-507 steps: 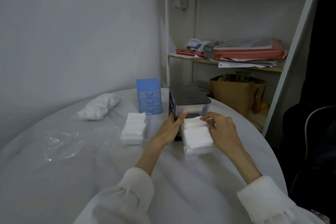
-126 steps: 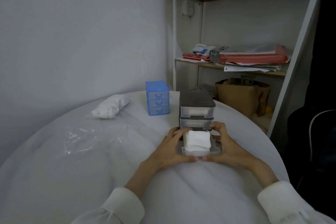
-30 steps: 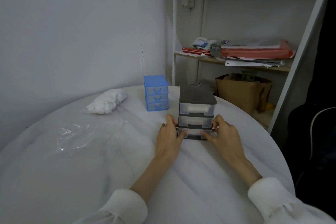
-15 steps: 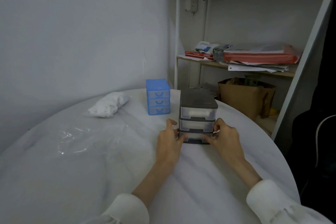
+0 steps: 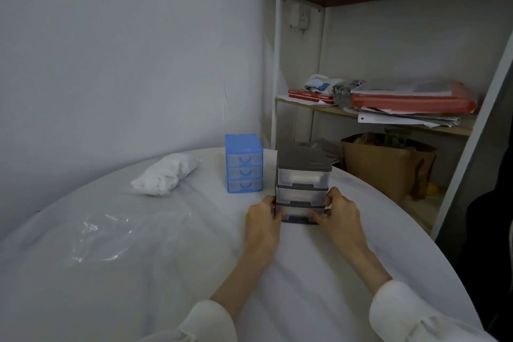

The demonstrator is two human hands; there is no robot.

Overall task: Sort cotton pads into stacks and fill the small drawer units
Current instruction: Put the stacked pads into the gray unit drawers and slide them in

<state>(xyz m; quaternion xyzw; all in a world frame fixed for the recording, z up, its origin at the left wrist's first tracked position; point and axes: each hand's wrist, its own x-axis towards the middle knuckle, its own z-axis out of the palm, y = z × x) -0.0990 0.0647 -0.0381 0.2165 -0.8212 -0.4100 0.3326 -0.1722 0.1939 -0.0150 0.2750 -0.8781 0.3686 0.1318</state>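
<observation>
A grey drawer unit (image 5: 302,175) with three clear drawers stands on the white round table (image 5: 138,272), all drawers pushed in. White cotton pads show faintly through the drawer fronts. My left hand (image 5: 262,221) grips the unit's lower left side, thumb on the bottom drawer front. My right hand (image 5: 340,214) grips the lower right side the same way. A blue drawer unit (image 5: 243,163) with three closed drawers stands behind and to the left. A clear bag of cotton pads (image 5: 166,173) lies further left.
An empty crumpled clear plastic bag (image 5: 111,233) lies on the table's left. Past the table's right edge stands a shelf rack (image 5: 388,119) with red folders and papers, and a brown paper bag (image 5: 388,172) on the floor.
Earlier the bottom drawer was pulled out with a pad stack inside; it is now pushed in. Over the last second both hands stay on the grey unit's sides, barely shifting.
</observation>
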